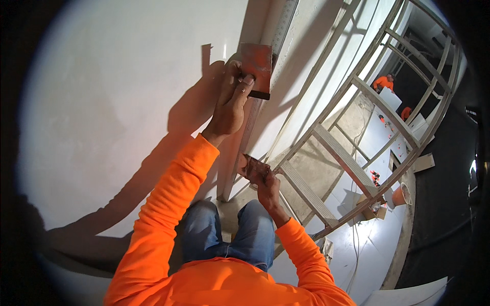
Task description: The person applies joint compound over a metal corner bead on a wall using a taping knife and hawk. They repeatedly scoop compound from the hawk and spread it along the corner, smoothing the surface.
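Note:
My left hand (234,104) is raised against the wall, closed on a flat reddish-brown putty spreader (258,64) with a dark strip along its lower edge. My thumb presses on its face; the fingers behind it are partly hidden. The spreader stands beside a wall corner, where a perforated metal strip (283,30) runs up the edge. Lower down and to the right, my right hand (269,194) grips a second, stained putty spreader (251,167), held near the bottom of the same corner. Both arms wear orange sleeves.
A ladder (352,168) stands close at my right, its rungs and rails leaning across the view. Past it are an orange bucket (401,195), an opened cardboard box (375,210), cables on the floor, and people in orange at the far right. A white wall (112,76) fills the left.

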`<state>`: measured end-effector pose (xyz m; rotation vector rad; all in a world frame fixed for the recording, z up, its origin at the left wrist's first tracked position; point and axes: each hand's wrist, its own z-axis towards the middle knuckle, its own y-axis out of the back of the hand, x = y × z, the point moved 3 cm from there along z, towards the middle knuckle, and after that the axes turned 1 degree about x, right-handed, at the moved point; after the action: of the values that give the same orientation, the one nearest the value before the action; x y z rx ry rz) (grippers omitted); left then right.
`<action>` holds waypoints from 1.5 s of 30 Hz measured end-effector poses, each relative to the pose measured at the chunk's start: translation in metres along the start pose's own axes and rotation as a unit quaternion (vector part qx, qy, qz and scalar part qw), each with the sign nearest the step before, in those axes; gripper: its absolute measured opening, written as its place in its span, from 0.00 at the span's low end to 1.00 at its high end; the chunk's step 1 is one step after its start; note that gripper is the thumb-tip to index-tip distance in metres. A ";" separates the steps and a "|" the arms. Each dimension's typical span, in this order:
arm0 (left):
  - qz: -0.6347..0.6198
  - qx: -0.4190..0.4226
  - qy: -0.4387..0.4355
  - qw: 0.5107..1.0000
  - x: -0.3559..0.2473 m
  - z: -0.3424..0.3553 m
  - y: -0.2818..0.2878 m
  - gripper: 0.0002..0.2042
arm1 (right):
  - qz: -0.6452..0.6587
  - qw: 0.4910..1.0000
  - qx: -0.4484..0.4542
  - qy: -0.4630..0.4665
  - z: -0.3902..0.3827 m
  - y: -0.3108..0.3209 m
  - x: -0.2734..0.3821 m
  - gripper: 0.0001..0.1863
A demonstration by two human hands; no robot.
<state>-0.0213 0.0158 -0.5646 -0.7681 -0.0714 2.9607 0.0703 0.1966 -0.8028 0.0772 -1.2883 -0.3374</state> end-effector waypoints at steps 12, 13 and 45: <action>0.229 0.006 -0.214 0.950 -0.029 -0.011 0.024 0.13 | 0.168 0.963 -0.114 0.177 0.030 0.073 0.171 0.19; 0.238 0.008 -0.235 0.942 -0.032 -0.015 0.031 0.15 | 0.207 0.956 -0.113 0.175 0.025 0.076 0.173 0.20; -0.452 -0.001 0.425 0.785 -0.053 -0.163 0.051 0.19 | 0.434 0.900 0.008 0.025 0.009 0.054 0.136 0.21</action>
<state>0.1006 -0.0357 -0.6848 -1.4573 -0.2814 1.5462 0.1051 0.2100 -0.6608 -0.4665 -1.1517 0.4435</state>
